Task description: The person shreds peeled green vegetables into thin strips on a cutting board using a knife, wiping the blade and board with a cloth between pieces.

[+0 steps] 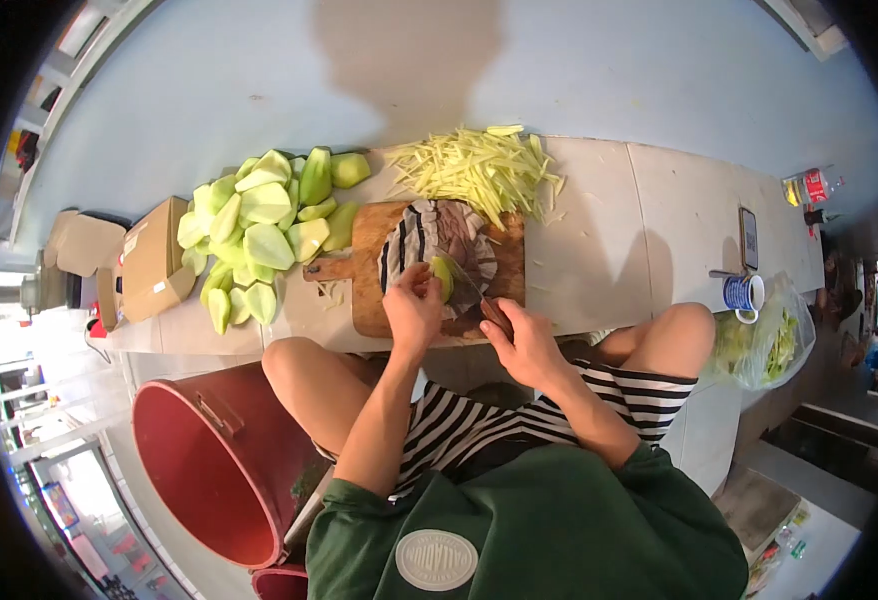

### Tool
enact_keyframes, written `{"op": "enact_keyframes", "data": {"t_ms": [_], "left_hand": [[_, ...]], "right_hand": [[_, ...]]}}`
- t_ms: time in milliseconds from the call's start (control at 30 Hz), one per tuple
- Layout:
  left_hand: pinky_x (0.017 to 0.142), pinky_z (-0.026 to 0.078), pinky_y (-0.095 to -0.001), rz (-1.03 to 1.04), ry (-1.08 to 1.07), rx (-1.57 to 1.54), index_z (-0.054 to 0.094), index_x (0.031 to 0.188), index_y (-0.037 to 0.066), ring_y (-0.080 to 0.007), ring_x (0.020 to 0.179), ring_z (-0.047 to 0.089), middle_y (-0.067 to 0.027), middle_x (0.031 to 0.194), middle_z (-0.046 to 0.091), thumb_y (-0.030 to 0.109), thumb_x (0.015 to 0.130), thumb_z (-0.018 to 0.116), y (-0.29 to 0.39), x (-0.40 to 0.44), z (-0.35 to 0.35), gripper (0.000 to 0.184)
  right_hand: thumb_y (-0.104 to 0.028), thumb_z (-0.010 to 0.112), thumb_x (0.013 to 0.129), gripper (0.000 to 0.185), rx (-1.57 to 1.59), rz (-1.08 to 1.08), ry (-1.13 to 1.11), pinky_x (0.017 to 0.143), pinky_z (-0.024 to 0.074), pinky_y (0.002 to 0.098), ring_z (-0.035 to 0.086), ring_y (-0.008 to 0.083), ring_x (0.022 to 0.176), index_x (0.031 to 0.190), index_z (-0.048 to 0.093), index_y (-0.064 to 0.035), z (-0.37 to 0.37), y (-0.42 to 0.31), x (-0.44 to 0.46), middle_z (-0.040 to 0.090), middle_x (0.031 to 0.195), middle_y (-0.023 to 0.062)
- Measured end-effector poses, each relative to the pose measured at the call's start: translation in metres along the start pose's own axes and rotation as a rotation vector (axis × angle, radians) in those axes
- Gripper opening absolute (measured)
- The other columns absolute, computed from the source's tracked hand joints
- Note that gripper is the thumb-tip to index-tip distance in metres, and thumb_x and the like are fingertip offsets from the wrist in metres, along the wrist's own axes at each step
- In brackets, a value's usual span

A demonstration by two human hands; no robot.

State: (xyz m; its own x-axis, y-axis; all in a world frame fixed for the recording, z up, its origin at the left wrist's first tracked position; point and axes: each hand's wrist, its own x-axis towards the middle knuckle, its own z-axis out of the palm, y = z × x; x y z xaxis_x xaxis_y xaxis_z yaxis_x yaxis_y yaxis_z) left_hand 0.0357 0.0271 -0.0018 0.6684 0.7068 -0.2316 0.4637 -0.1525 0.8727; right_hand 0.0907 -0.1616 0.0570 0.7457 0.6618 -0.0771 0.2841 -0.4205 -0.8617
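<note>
Head view: the green slice (443, 279) is pinched over the cloth (421, 240) by the left hand (414, 305); just right, the knife (496, 316) is gripped by the right hand (531, 345), blade slanting far-left, its edge contact unclear.

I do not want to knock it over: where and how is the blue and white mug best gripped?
The mug is probably best gripped by its handle, coming from the near side: the loop sticks out that way, away from the phone.

The left hand (414, 305) holds a green piece (443, 279) against the knife (494, 312) in the right hand (529, 345).
</note>
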Motion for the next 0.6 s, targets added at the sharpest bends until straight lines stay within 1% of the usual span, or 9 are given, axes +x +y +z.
{"op": "enact_keyframes", "data": {"t_ms": [33,67,133,167,233,367,467,500,600], "left_hand": [[0.073,0.059,-0.0339,-0.037,-0.05,-0.162,0.066,0.12,-0.005,-0.0203,0.09,0.074,-0.0184,0.099,0.074,0.006,0.089,0.069,-0.011,0.004,-0.001,0.033],[0.073,0.059,-0.0339,-0.035,-0.054,-0.157,0.066,0.12,-0.005,-0.0203,0.09,0.074,-0.0184,0.099,0.074,0.006,0.089,0.069,-0.015,0.002,0.0,0.033],[0.07,0.058,-0.0316,-0.231,-0.057,-0.475,0.064,0.118,-0.004,-0.0176,0.083,0.072,-0.0138,0.091,0.072,0.004,0.092,0.068,-0.004,-0.002,-0.002,0.028],[0.07,0.058,-0.0316,-0.23,-0.063,-0.469,0.064,0.118,-0.004,-0.0176,0.083,0.072,-0.0138,0.091,0.072,0.004,0.092,0.068,-0.011,-0.003,0.0,0.028],[0.069,0.057,-0.0308,0.031,-0.036,-0.432,0.062,0.116,-0.003,-0.0154,0.081,0.069,-0.0115,0.091,0.07,0.003,0.094,0.067,-0.024,-0.003,0.008,0.023],[0.068,0.056,-0.0318,0.246,-0.106,-0.172,0.061,0.113,-0.001,-0.0174,0.08,0.069,-0.0127,0.093,0.069,0.005,0.094,0.067,-0.036,0.002,0.003,0.021],[0.064,0.053,-0.0356,0.576,-0.099,0.044,0.057,0.112,-0.001,-0.0254,0.073,0.066,-0.0164,0.086,0.065,0.005,0.097,0.06,-0.039,0.009,-0.002,0.016],[0.066,0.051,-0.0402,0.599,-0.103,0.056,0.057,0.108,0.0,-0.034,0.073,0.062,-0.0183,0.089,0.059,0.003,0.093,0.06,-0.039,0.01,-0.001,0.015],[0.066,0.05,-0.0423,0.551,-0.176,0.054,0.057,0.107,0.0,-0.0367,0.074,0.06,-0.0188,0.087,0.056,0.004,0.091,0.06,-0.05,0.015,-0.002,0.016]], "right_hand": [[-0.018,0.066,0.096,0.028,-0.002,-0.011,-0.003,0.068,0.0501,0.0455,0.065,0.0452,0.08,0.114,0.06,0.0032,0.002,-0.001,0.0,0.066,0.087,0.0251],[-0.018,0.066,0.096,0.028,0.002,-0.008,0.001,0.068,0.0501,0.0455,0.065,0.0452,0.08,0.114,0.06,0.0032,0.004,-0.001,0.001,0.066,0.087,0.0251],[-0.019,0.064,0.097,0.028,-0.01,-0.061,0.003,0.07,0.0491,0.0523,0.063,0.0482,0.084,0.109,0.055,0.0041,0.01,0.002,0.004,0.065,0.089,0.0266],[-0.019,0.064,0.097,0.028,-0.006,-0.056,0.009,0.07,0.0491,0.0523,0.063,0.0482,0.084,0.109,0.055,0.0041,0.012,0.004,0.005,0.065,0.089,0.0266],[-0.02,0.061,0.099,0.029,-0.067,-0.054,-0.018,0.072,0.0492,0.0541,0.063,0.0488,0.085,0.11,0.052,0.0046,0.012,0.008,0.006,0.065,0.09,0.0272],[-0.021,0.058,0.1,0.029,-0.082,-0.036,-0.048,0.072,0.0492,0.0553,0.063,0.0497,0.086,0.111,0.051,0.0049,0.012,0.008,0.008,0.065,0.09,0.0278],[-0.021,0.057,0.101,0.029,-0.117,-0.049,-0.046,0.075,0.0494,0.0559,0.063,0.0489,0.088,0.112,0.05,0.0045,0.017,0.006,0.004,0.065,0.09,0.0286],[-0.021,0.057,0.1,0.029,-0.189,-0.092,-0.022,0.072,0.0511,0.0555,0.065,0.048,0.085,0.113,0.05,0.0044,0.016,0.003,0.002,0.065,0.09,0.0287],[-0.021,0.058,0.1,0.03,-0.279,-0.095,-0.053,0.066,0.0544,0.0533,0.067,0.0459,0.078,0.114,0.05,0.0044,0.009,-0.015,-0.004,0.065,0.088,0.0276]]}}
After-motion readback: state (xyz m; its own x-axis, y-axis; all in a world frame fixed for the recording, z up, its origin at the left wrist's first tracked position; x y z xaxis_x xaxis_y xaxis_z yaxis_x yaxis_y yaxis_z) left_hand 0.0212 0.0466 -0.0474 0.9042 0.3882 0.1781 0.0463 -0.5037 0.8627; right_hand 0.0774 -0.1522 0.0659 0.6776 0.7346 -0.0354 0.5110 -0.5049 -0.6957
